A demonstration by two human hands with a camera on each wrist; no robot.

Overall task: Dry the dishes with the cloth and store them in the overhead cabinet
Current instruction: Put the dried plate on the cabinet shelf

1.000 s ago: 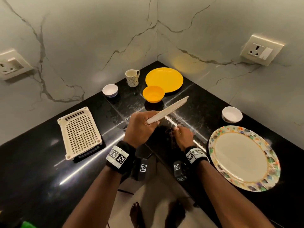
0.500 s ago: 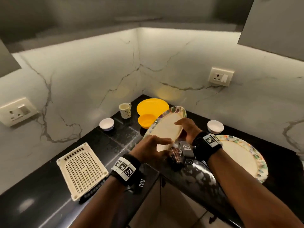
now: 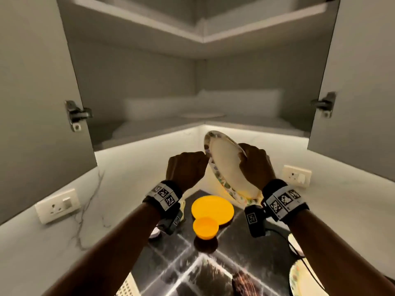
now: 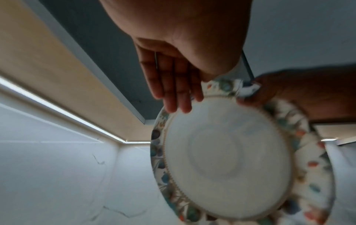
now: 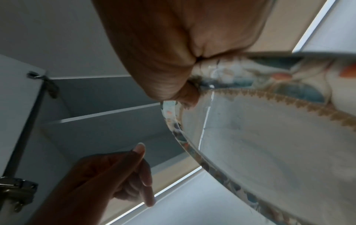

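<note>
A white plate with a floral rim [image 3: 226, 167] is held tilted, just below the open overhead cabinet [image 3: 205, 122]. My right hand [image 3: 254, 167] grips its right rim, thumb on the face [image 5: 185, 94] and fingers behind. My left hand [image 3: 188, 167] is at the plate's [image 4: 227, 155] upper left edge with its fingers [image 4: 177, 99] straight. I cannot tell if they touch the rim. A dark cloth [image 3: 245, 283] lies on the black counter below.
Both cabinet doors [image 3: 42, 103] stand open, and a pale flat dish [image 3: 203, 114] lies on the lower shelf. On the counter are a yellow plate [image 3: 212, 210], a yellow bowl [image 3: 205, 227], a second floral plate [image 3: 303, 283] and a white rack [image 3: 128, 287].
The plate rose from counter height to just under the cabinet. My right hand left the cloth and took the plate's rim; my left hand loosened its grip. The view tilted up.
</note>
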